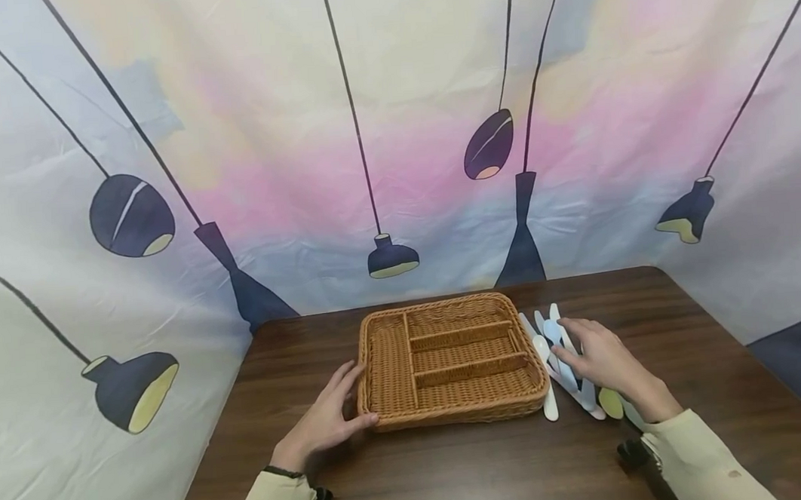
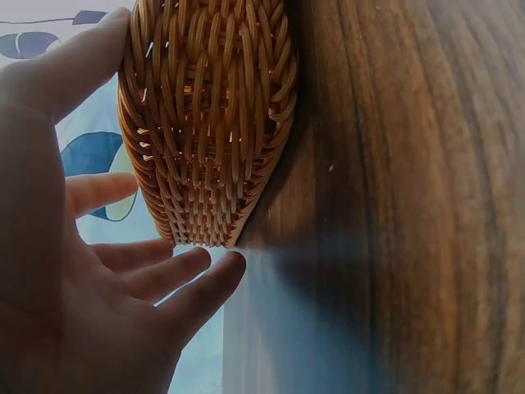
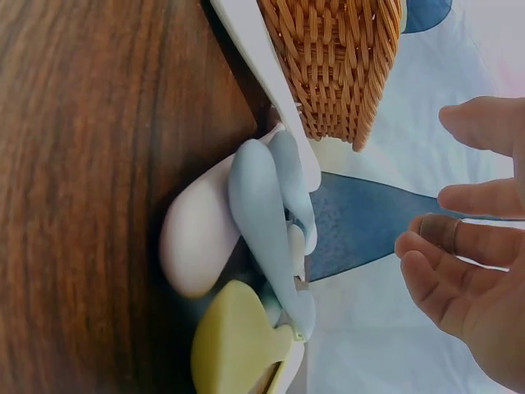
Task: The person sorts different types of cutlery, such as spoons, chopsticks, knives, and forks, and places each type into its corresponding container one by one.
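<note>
A brown wicker basket [image 1: 460, 414] with wooden-toned dividers sits on the table. My left hand [image 1: 320, 422] rests at its left end, thumb by the near corner and fingers spread along the side. In the left wrist view the thumb touches the woven wall [image 2: 209, 107], the other fingers extended. Right of the basket lies a pile of plastic cutlery, including a white spoon [image 1: 541, 346], a light blue spoon [image 1: 552, 331] and a yellow-green piece [image 1: 610, 403]. Over this pile hovers my right hand [image 1: 606, 358], fingers loosely bent, holding nothing; the right wrist view shows a gap between fingers and pile.
The dark wooden table [image 1: 480, 472] has rounded far corners. Behind it hangs a cloth backdrop [image 1: 424, 188] printed with pendant lamps. A white utensil handle [image 3: 258, 61] leans close along the basket's right wall.
</note>
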Demonstrator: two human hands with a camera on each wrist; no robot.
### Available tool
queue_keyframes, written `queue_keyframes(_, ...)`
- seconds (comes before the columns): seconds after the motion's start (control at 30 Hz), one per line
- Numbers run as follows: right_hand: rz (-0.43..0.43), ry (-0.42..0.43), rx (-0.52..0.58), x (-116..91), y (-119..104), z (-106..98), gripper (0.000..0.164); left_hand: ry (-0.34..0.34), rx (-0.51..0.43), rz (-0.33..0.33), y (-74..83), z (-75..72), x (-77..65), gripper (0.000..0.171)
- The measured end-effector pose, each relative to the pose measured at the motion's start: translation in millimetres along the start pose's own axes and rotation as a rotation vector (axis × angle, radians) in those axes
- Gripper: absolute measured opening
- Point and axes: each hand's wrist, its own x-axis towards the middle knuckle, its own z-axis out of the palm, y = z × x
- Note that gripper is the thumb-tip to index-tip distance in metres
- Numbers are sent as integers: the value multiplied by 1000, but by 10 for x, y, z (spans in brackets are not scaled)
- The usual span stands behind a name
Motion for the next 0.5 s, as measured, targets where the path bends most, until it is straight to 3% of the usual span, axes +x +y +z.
queue_keyframes(0.5, 16, 32, 16, 32, 96, 92, 55, -44, -142, -3, -52, 17, 60, 93)
